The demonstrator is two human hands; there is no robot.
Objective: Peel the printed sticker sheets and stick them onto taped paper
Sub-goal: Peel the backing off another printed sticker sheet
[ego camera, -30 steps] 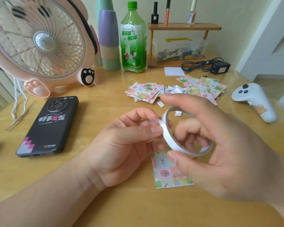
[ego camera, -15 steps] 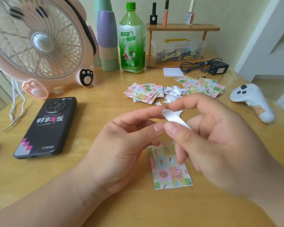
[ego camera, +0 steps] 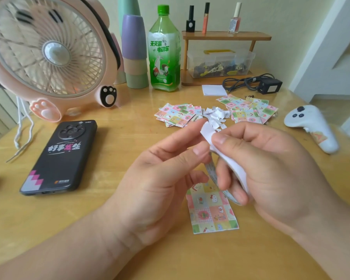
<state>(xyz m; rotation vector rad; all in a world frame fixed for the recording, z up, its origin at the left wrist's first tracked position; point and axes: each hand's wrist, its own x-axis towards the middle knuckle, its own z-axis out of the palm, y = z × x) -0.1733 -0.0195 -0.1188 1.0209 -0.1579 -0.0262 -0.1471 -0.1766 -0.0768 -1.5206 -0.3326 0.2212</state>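
Above the table's middle, my left hand [ego camera: 162,170] and my right hand [ego camera: 271,166] meet over a thin roll of white double-sided tape [ego camera: 236,170]. The right hand grips the roll, its thumb pressing on the white strip. My left thumb and forefinger pinch the tape's loose end [ego camera: 206,132] beside it. Below the hands a printed sticker sheet [ego camera: 212,211] with pastel squares lies flat on the wood. Two piles of such sheets lie farther back, one at centre [ego camera: 178,115] and one at the right [ego camera: 249,108], with white paper scraps [ego camera: 216,116] between them.
A black phone [ego camera: 59,156] lies at the left, a pink fan [ego camera: 49,55] behind it. A green bottle [ego camera: 164,51], stacked cups [ego camera: 134,57], a wooden shelf [ego camera: 224,36] and a charger [ego camera: 269,84] line the back. A white controller [ego camera: 311,126] rests at the right.
The tape roll has turned from face-on to edge-on in my right hand. Both hands came closer together, and my left fingers now pinch the lifted white end.
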